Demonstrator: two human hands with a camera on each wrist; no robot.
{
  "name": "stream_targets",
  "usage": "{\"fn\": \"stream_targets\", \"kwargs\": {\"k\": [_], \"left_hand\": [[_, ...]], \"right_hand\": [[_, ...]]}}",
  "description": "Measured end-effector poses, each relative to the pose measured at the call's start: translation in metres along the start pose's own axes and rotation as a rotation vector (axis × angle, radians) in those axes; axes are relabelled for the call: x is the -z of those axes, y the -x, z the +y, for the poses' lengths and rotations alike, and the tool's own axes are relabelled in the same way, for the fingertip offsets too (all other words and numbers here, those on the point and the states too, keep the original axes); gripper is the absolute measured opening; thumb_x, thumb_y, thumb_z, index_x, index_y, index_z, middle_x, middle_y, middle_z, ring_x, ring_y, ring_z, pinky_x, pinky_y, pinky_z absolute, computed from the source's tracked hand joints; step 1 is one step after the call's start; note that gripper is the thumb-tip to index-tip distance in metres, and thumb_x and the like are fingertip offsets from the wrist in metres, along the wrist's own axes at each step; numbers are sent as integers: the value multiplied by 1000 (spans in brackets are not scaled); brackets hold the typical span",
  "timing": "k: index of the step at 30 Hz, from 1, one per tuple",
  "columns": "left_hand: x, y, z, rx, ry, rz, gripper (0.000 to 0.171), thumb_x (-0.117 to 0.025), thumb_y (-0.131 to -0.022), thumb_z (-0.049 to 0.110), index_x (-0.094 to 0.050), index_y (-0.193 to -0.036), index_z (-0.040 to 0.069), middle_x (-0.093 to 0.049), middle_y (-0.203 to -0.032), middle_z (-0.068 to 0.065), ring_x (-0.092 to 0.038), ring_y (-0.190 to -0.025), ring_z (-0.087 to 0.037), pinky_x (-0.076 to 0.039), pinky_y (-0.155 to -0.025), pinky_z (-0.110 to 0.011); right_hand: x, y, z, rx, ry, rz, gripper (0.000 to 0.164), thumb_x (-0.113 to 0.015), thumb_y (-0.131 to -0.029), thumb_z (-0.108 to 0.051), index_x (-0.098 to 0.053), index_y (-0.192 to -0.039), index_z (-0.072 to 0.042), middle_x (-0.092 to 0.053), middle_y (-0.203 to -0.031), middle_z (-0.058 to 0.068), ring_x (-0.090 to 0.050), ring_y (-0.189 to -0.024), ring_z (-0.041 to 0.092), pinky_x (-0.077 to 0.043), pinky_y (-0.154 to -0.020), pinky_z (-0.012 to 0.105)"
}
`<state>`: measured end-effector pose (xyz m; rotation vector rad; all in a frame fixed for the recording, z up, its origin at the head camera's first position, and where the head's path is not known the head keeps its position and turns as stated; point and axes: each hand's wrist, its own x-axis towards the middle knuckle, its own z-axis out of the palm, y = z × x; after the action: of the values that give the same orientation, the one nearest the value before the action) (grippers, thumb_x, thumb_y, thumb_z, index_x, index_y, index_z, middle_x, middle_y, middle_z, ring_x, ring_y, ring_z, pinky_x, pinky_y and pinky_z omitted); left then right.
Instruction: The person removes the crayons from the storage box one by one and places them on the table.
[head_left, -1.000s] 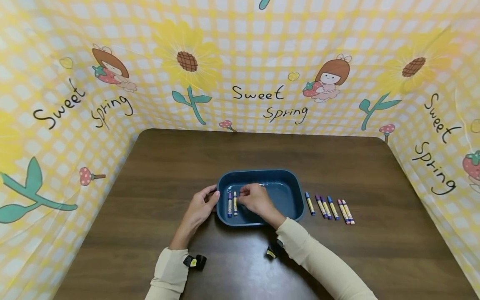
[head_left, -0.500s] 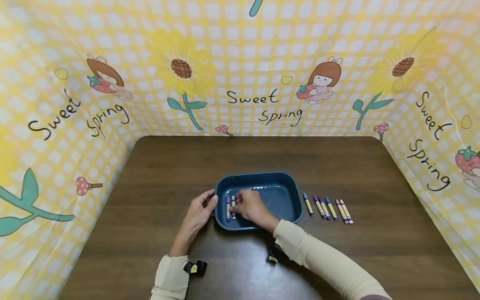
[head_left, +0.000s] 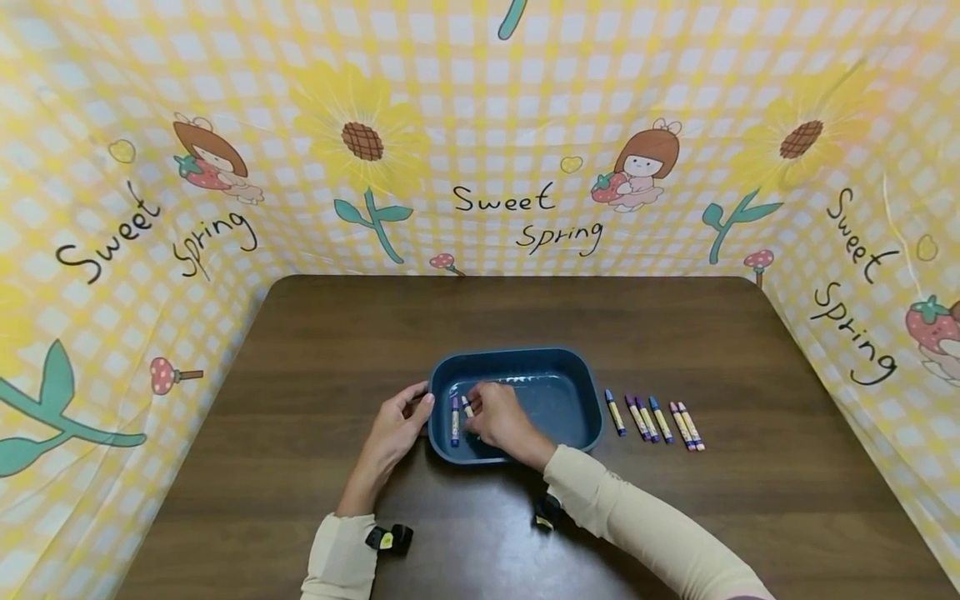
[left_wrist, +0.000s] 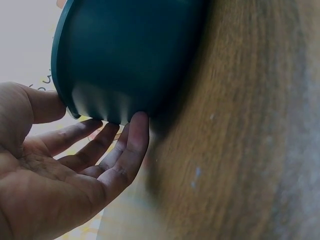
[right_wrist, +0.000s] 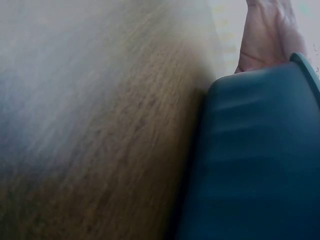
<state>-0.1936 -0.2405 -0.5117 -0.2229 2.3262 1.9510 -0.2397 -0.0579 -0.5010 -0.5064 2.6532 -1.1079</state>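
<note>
In the head view, a dark blue rectangular tray (head_left: pixel 558 408) stands on the table. My left hand (head_left: pixel 396 427) holds its left end, with the thumb at the rim and the fingers against the outer wall; the left wrist view shows these fingers (left_wrist: pixel 131 150) up close. My right hand (head_left: pixel 504 419) is inside the tray, its fingertips at a pale-tipped crayon (head_left: pixel 467 406) that it seems to pinch, partly hidden by the hand. A purple crayon (head_left: pixel 455 423) lies just left of it on the tray floor. The right wrist view shows only the tray's outer wall (right_wrist: pixel 255 160) and the left palm.
Right of the tray lie several crayons: a blue one (head_left: pixel 615 413) nearest the tray, two purple ones (head_left: pixel 637 418), another blue one (head_left: pixel 661 419) and two pink ones (head_left: pixel 686 427). A yellow checked cloth (head_left: pixel 487 108) hangs around the brown table (head_left: pixel 360 333).
My right hand has moved slightly left onto the pale-tipped crayon, which now leans and shows less. The left hand stays at the tray's end. The head view has shifted slightly.
</note>
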Motion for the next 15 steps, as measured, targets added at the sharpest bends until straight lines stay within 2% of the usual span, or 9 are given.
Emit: {"fn": "stream_targets", "kwargs": {"k": [4, 7, 10, 15], "left_hand": [[0, 1, 0, -3, -6, -7, 43, -52, -106, 13, -50, -145, -5, -62, -130, -29, -66, -100, -23, -55, -71, -19], [0, 2, 1, 0, -11, -7, 42, -52, -107, 14, -50, -145, -5, -62, -130, -29, -65, -100, -25, -55, -70, -19], [1, 1, 1, 5, -16, -2, 43, -52, -107, 15, -50, -145, -4, -62, -130, -28, -65, -101, -25, -55, -70, -19], [-1, -1, 1, -2, -20, 5, 42, -53, -106, 14, -51, -144, -5, -62, -130, -28, -65, -99, -23, -55, -69, -19]], "right_hand": [[-2, 2, 3, 86, 74, 7, 18, -79, -75, 1, -69, -91, 0, -64, -78, 4, -55, -70, 12, -47, -60, 25], [-3, 5, 3, 176, 161, 26, 14, -80, -74, -1, -66, -79, -3, -55, -72, 1, -49, -66, 13, -40, -56, 25], [-2, 5, 3, 226, 229, 45, 16, -80, -75, -3, -65, -72, -6, -52, -71, 1, -49, -68, 15, -39, -56, 26], [-1, 3, 3, 238, 253, 89, 21, -78, -79, -1, -64, -66, -9, -54, -64, -1, -50, -65, 14, -41, -56, 27]]}}
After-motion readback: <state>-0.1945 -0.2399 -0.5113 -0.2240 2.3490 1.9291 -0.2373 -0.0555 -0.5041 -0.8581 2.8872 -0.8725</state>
